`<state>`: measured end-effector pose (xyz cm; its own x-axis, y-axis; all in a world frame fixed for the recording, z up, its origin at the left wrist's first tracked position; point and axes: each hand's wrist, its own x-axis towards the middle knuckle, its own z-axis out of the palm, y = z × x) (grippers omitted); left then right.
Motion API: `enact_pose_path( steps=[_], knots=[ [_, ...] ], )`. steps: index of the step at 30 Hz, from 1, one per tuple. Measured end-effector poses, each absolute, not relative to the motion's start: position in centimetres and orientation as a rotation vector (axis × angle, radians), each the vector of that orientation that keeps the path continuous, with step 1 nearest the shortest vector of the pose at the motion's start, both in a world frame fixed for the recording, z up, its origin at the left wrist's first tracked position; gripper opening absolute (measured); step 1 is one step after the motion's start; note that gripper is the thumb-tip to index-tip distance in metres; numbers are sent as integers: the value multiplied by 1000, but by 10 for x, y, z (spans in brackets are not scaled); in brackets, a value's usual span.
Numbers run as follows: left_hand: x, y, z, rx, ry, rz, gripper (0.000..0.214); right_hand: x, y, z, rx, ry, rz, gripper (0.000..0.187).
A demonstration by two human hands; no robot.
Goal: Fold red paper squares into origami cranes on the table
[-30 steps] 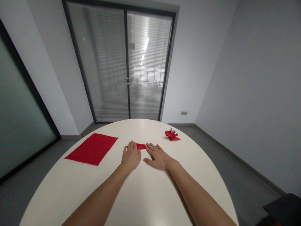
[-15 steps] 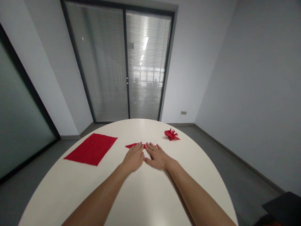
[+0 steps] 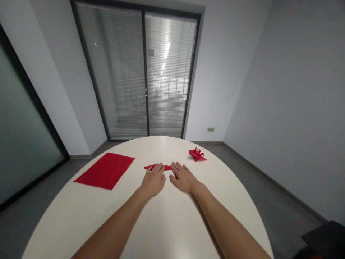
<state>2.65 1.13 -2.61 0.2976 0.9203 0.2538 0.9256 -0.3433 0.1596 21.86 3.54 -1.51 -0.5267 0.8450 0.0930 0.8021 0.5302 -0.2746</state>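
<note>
A narrow folded strip of red paper (image 3: 150,167) lies flat on the round white table (image 3: 161,223), pointing left. My left hand (image 3: 153,180) rests palm down with its fingers stretched out, the fingertips pressing the strip's middle. Just to its right my right hand (image 3: 183,176) also lies flat and open, fingertips on the strip's right end, which they cover. Neither hand grips anything.
A flat stack of red paper sheets (image 3: 105,170) lies on the table's left side. A small folded red paper figure (image 3: 197,154) sits at the far right. Beyond the table are glass doors with blinds (image 3: 142,75), and a dark object (image 3: 326,237) at lower right.
My left hand slid right along the strip, uncovering its left tip. My right hand then shifted a little right and forward. The strip stayed flat on the table.
</note>
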Motion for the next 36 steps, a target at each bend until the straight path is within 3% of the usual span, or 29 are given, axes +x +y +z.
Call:
enact_pose_path(
  steps=[11,23,29,33,36],
  knots=[
    [18,16,-28,-2437,-1784,-764,36,223,38,-5,-973,-2471,99,15],
    [14,19,-29,-2528,-1712,-849,35,219,35,-6,-877,-2397,216,7],
    [15,18,-25,-2570,-1676,-884,34,220,35,-7,-887,-2394,239,25],
    [16,18,-23,-2571,-1650,-868,26,220,38,-8,-889,-2381,237,9],
    [16,18,-22,-2569,-1648,-858,25,219,39,-8,-920,-2374,211,10]
  ],
)
